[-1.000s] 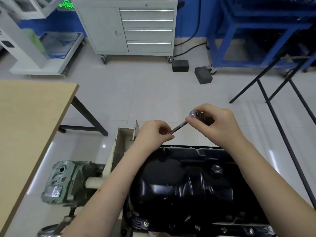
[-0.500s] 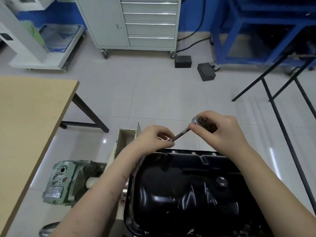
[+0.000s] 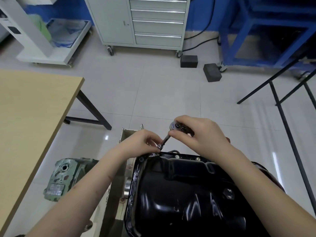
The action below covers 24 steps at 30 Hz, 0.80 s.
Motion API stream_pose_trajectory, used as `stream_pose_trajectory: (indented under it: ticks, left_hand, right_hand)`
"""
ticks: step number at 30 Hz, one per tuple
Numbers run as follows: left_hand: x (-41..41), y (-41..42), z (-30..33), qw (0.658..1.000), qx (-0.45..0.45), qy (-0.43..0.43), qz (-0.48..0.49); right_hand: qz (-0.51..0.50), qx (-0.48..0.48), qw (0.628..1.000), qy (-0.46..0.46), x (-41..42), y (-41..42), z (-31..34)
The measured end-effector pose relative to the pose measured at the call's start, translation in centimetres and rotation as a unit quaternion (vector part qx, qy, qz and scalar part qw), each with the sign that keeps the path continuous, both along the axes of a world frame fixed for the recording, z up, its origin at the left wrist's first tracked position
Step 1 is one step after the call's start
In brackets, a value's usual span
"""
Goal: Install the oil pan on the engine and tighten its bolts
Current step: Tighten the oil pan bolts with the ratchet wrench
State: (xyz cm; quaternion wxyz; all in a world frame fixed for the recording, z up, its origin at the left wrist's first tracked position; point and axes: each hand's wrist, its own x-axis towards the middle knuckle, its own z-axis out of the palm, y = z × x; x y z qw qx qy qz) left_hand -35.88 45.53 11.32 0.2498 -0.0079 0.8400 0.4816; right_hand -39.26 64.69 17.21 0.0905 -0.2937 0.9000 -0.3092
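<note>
Evidently, the right hand curls round the ratchet head while the left hand pinches its socket end above a far-corner bolt of the black oil pan, seated on the engine, probably to steady the tool for tightening.

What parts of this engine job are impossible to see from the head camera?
- Silver ratchet wrench handle: hidden inside the right hand, head view.
- Socket tip: partly covered by left hand fingers.
- Glossy black oil pan: near side cut off by bottom edge.
- Rim bolts' tightness: too small.
</note>
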Motion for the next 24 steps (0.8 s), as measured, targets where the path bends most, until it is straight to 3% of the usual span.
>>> stream_pose_trajectory:
  ticks: [14, 20, 24]
  left_hand:
    - [1.0, -0.4, -0.3, 1.000, 0.013, 0.006, 0.023]
    - [1.0, -0.5, -0.1, 0.999, -0.040, 0.024, -0.023]
    - [0.6, -0.5, 0.2, 0.993, -0.081, 0.048, -0.072]
  right_hand:
    - [0.187, 0.125, 0.972, 0.075, -1.0, -2.6, 2.5]
    - [0.289, 0.226, 0.922, 0.121, -2.0, -3.8, 3.9]
    - [0.335, 0.263, 0.900, 0.092, -2.9, -4.2, 4.9]
